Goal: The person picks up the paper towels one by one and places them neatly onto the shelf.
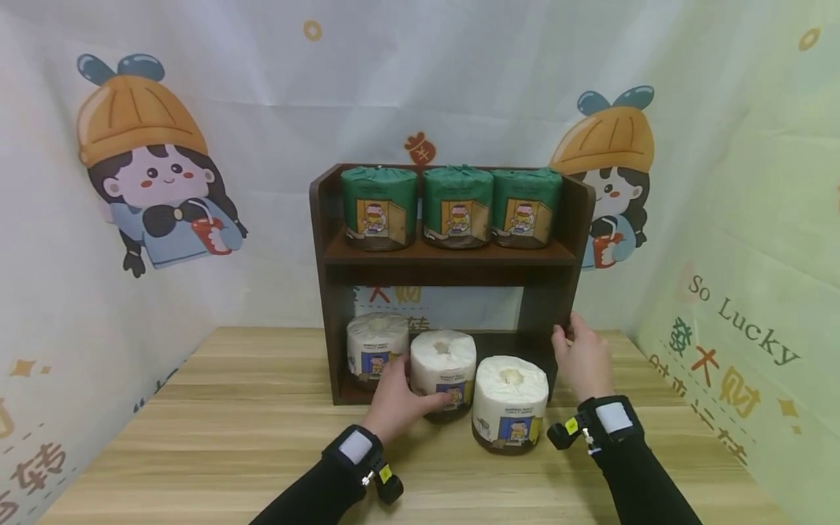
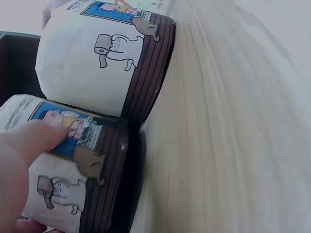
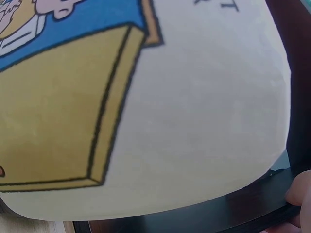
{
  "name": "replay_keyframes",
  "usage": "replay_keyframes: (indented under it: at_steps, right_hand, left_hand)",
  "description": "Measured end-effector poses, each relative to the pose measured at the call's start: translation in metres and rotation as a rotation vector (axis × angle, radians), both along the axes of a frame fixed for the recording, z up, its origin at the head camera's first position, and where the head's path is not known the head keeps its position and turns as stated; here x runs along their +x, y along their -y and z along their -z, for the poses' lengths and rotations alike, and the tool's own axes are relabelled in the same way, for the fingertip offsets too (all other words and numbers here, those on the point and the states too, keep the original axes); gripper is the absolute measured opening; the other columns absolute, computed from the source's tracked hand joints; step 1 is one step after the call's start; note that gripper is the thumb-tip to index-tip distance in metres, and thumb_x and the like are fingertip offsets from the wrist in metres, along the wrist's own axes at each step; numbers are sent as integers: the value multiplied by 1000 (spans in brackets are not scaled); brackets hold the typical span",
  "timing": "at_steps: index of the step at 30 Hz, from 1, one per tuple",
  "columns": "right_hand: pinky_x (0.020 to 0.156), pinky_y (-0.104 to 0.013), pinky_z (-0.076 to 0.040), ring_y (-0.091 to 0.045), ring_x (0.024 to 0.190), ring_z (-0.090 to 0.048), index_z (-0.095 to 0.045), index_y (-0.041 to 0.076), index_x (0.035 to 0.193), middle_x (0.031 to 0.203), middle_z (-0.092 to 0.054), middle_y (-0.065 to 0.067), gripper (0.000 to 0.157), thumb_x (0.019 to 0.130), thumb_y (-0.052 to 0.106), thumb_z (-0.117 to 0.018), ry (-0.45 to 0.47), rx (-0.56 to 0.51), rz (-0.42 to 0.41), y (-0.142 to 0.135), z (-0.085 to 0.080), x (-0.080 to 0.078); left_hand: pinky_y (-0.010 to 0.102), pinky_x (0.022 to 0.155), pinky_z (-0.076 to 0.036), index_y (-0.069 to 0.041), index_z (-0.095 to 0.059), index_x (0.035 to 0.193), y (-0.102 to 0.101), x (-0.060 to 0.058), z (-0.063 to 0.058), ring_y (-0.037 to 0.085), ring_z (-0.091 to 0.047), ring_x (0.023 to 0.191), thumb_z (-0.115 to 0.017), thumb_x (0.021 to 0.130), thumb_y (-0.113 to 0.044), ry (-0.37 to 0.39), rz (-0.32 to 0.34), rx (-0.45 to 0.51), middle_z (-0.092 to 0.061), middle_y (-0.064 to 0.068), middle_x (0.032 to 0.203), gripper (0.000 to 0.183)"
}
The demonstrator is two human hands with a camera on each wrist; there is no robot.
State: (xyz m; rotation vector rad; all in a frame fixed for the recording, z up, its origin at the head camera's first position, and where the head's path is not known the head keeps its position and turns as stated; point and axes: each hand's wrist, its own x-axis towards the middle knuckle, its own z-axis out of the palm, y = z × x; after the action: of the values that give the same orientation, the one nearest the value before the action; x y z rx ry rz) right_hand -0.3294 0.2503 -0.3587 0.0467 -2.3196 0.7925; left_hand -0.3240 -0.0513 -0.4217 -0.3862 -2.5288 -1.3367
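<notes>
A dark brown two-tier shelf (image 1: 451, 274) stands on the table. My left hand (image 1: 397, 402) grips the middle white-wrapped toilet paper roll (image 1: 441, 366), its thumb across the printed front. In the left wrist view that thumb (image 2: 41, 136) presses on the wrapper. Another white roll (image 1: 374, 337) sits in the lower compartment at the left. A third white roll (image 1: 512, 397) stands on the table before the shelf's right end and fills most of the right wrist view. My right hand (image 1: 585, 361) holds the front edge of the shelf's right side panel (image 1: 547, 313) between thumb and fingers.
Three green-wrapped rolls (image 1: 457, 208) stand in a row on the upper tier. Printed cloth (image 1: 282, 146) hangs behind and on both sides of the wooden table (image 1: 262, 386).
</notes>
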Motion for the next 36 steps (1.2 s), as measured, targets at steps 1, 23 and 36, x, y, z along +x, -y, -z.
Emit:
replay_keyframes:
  at_steps: [1,23,36]
  right_hand:
    - [73,-54,-56,-41,96,-63,-58,0,117,109,-66,-26,21,102,16,-56,0,0,-1,0,0,0]
    - [74,-55,-56,-41,96,-63,-58,-2,121,108,-67,-26,25,100,12,-59,-26,-15,-2,0,1,-1]
    - [73,-55,-56,-41,95,-63,-58,-2,120,108,-66,-26,24,101,12,-58,-20,-10,-1,1,0,2]
  left_hand:
    - [50,97,-46,2,-42,139,0,1,0,29,-47,116,-88,69,-49,-2,-22,1,-49,18,128,99]
    - [41,71,-57,0,-65,107,-15,-12,-3,25,-64,84,-80,79,-49,-60,-151,-104,-69,13,95,58]
    - [43,67,-56,6,-53,121,-23,-25,-3,27,-65,81,-72,89,-45,-1,-160,-121,-66,16,91,64]
